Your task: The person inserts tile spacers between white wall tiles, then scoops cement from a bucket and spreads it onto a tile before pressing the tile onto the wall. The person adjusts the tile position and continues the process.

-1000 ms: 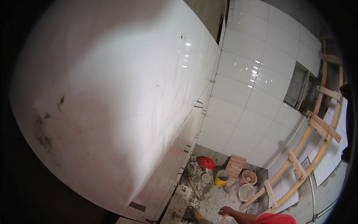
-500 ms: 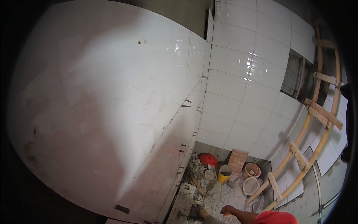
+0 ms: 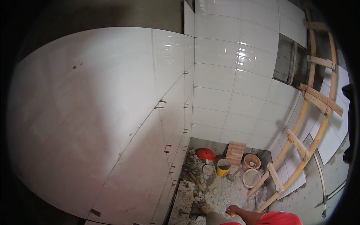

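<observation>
My right hand [image 3: 233,210] is low in the picture, its forearm coming from a red sleeve [image 3: 279,218] on the right. The fingers are curled together; what they hold, if anything, is too small to make out. Below it lies the rubble-strewn floor [image 3: 221,195]. To its left are a tan shoe [image 3: 206,209] and a grey trouser leg [image 3: 215,218]. No part of my left hand shows. Large glossy white tiles [image 3: 123,93] cover the left wall, with small dark wedges [image 3: 159,107] sticking out of the joints.
A wooden ladder [image 3: 313,95] leans along the right side. By the far wall stand a yellow bucket [image 3: 223,168], an orange bucket [image 3: 247,161], a pale bucket [image 3: 251,178], a reddish board [image 3: 235,153] and a red bundle [image 3: 205,153]. The tiled far wall [image 3: 217,99] has an opening [image 3: 288,62].
My view has turned, so the walls and wedges sit further left and the tile's top edge shows more. My right hand appears slightly further right, its fingers still curled.
</observation>
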Demonstrator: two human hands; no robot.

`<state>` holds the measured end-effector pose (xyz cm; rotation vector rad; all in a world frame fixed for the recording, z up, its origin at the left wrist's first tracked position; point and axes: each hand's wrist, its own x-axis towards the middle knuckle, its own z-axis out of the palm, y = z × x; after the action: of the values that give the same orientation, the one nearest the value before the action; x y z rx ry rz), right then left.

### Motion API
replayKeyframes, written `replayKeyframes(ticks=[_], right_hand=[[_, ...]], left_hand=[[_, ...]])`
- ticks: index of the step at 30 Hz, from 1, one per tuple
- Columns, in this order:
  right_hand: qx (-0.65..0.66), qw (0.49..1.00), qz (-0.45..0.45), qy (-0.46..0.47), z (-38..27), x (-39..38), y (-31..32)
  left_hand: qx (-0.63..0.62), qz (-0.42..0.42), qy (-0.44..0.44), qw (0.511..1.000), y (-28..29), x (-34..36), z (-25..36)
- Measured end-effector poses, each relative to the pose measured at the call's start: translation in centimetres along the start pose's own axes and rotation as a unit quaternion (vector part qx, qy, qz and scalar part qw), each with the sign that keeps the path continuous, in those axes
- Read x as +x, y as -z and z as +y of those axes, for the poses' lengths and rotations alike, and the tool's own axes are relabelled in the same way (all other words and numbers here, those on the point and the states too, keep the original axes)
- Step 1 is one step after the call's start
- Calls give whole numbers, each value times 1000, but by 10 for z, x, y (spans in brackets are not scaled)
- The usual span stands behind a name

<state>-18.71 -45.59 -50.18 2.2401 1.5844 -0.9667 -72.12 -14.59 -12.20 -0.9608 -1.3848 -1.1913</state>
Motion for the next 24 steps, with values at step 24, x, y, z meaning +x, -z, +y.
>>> replayKeyframes(ticks=[24], right_hand=[[637, 686, 94, -339, 263, -65, 26]], left_hand=[[-299, -287, 129, 901, 88, 8, 302]])
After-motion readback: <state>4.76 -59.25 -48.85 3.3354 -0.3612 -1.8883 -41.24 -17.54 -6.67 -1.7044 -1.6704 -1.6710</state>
